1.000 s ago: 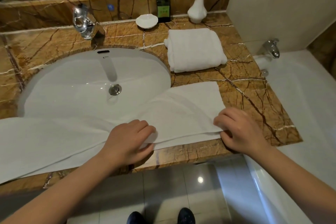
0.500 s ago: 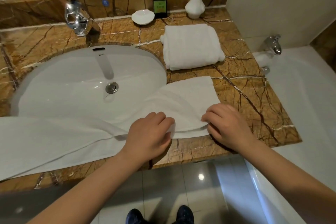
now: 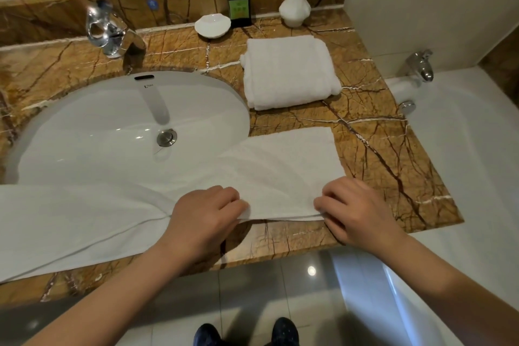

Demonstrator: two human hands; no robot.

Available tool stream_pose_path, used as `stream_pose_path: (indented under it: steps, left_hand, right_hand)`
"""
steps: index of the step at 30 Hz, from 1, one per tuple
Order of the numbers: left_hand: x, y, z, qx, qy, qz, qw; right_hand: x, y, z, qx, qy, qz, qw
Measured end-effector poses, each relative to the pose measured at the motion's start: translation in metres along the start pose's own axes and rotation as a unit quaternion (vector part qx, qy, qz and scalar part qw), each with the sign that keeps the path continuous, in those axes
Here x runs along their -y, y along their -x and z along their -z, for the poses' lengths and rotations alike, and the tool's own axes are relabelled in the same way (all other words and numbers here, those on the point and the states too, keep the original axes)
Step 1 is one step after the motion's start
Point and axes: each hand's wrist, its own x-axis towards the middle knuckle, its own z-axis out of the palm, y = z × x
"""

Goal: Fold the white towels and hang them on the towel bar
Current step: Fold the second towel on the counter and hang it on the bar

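Note:
A long white towel lies spread along the front of the marble counter, its left part draped over the sink's front rim. My left hand pinches its near edge at the middle. My right hand pinches the same edge near the towel's right corner. A second white towel, folded into a thick pad, rests farther back on the counter to the right of the sink. No towel bar is in view.
The white oval sink fills the counter's left half, with a chrome tap behind it. A soap dish, green pump bottle and white vase line the back ledge. A bathtub with tap adjoins on the right.
My left hand has slid right along the towel's near edge, closing the gap to my right hand, which has shifted slightly left. The towel's right end has shifted slightly.

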Motion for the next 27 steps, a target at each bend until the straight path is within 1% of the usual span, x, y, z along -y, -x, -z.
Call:
stream_pose_path:
  steps: [2, 5, 7, 9, 14, 16, 18, 20, 22, 25, 27]
  left_hand:
    - [0.005, 0.008, 0.002, -0.027, 0.001, -0.033, 0.999]
    - [0.008, 0.011, 0.004, -0.046, 0.010, -0.049, 0.998]
    - [0.007, 0.011, -0.001, -0.014, 0.023, -0.064, 0.998]
    - [0.006, 0.012, -0.005, 0.028, 0.035, -0.073, 0.996]
    - [0.010, 0.019, -0.001, 0.069, 0.070, -0.063, 0.993]
    - [0.014, 0.026, 0.004, 0.075, 0.071, -0.034, 0.994]
    - [0.019, 0.035, 0.010, 0.059, 0.076, 0.021, 0.995]
    - [0.026, 0.047, 0.016, 0.038, 0.078, 0.088, 0.992]
    - [0.035, 0.062, 0.020, 0.035, 0.069, 0.154, 0.985]
    - [0.050, 0.088, 0.028, 0.076, 0.058, 0.257, 0.962]
    - [0.059, 0.105, 0.036, 0.105, 0.046, 0.296, 0.948]
  right_hand:
    - [-0.006, -0.002, 0.003, -0.007, 0.008, 0.007, 1.000]
    - [-0.014, -0.003, 0.006, -0.040, 0.026, 0.016, 0.999]
    - [-0.016, 0.001, 0.006, -0.048, 0.033, 0.023, 0.998]
    - [-0.015, 0.008, 0.005, -0.035, 0.029, 0.017, 0.999]
    - [-0.006, 0.004, 0.012, -0.027, -0.003, -0.009, 1.000]
    - [0.007, -0.006, 0.012, -0.033, -0.026, -0.014, 0.999]
    - [0.024, -0.020, 0.006, -0.022, -0.051, -0.020, 0.998]
    - [0.040, -0.033, -0.004, 0.021, -0.062, -0.020, 0.998]
    - [0.049, -0.040, -0.013, 0.069, -0.045, -0.019, 0.996]
    - [0.046, -0.036, -0.016, 0.083, -0.024, -0.030, 0.996]
    - [0.041, -0.028, -0.015, 0.082, -0.019, -0.047, 0.995]
